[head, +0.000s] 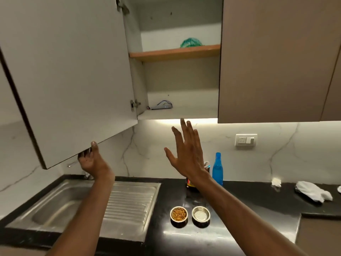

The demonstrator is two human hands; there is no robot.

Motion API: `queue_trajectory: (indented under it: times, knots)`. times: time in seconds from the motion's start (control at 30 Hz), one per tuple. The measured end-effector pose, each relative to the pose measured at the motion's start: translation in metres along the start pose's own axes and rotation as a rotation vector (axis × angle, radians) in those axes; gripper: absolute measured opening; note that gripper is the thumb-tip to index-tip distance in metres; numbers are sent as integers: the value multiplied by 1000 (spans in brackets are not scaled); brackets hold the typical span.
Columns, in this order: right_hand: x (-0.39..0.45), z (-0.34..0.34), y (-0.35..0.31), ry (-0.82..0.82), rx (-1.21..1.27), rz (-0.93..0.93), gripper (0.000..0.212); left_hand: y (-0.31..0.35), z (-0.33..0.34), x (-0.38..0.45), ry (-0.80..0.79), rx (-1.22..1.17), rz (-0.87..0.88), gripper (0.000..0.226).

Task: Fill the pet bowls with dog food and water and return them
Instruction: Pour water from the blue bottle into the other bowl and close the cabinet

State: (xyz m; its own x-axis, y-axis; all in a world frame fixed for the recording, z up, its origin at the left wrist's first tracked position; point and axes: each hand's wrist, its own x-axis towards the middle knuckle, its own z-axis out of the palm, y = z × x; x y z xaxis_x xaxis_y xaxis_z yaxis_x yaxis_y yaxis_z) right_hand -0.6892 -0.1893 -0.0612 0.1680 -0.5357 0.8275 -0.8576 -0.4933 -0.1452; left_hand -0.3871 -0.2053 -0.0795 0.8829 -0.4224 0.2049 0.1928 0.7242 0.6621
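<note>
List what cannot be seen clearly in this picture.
Head view:
- Dark jar: mostly hidden by the right forearm.
- Left hand fingers: tucked behind the white cabinet door edge.
- Second steel bowl: water level unreadable against shiny metal.
- White object: cut by the right edge.

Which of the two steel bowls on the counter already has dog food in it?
The left bowl, the one nearer the sink: it holds brown kibble. The right bowl beside it shows only its bare shiny bottom.
</note>
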Motion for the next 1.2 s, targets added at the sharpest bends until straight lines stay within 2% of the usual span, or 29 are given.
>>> queue_trajectory:
  times: [0.13,0.23,0.3,0.37,0.4,0.47,0.5,0.57,0.63,0.73,0.8,0.9,0.97,1.07,1.13,1.2]
  knots:
    - [2,-24,-28,-2,78,-14,73,26,-1,-15,14,21,-87,44]
    - [-1,-34,-44,-14,150,-35,71,31,0,-44,-23,129,-69,54]
    - [-4,-40,-54,-36,237,-15,71,28,0,-69,-41,315,-133,59]
    - [-6,-49,-62,-88,371,26,73,25,-3,-93,-174,495,-133,75]
    - [-7,-54,-66,-115,461,42,73,25,-1,-105,-274,523,-39,73]
    - [-7,-68,-69,-171,628,60,69,19,9,-124,-412,522,328,50]
    - [-8,-76,-70,-204,710,67,65,15,15,-132,-489,542,482,47]
    - [-10,-88,-66,-240,858,105,52,7,37,-151,-672,579,647,66]
    - [-11,-93,-50,-147,877,219,46,-6,59,-165,-835,657,736,91]
    - [-5,-90,-8,60,628,410,49,-27,95,-185,-982,772,804,105]
    - [4,-84,24,81,533,472,49,-42,113,-195,-1034,838,869,108]
    - [21,-74,65,111,474,461,44,-62,133,-193,-1079,913,964,106]
    - [31,-64,86,175,385,408,47,-72,144,-187,-1080,932,1001,99]
    - [44,-45,109,292,164,242,66,-83,159,-175,-1102,944,1028,90]
    - [54,-31,123,257,-117,62,79,-91,169,-164,-1102,951,1023,85]
    - [61,-19,137,176,-372,-37,86,-99,179,-153,-1091,982,1062,83]
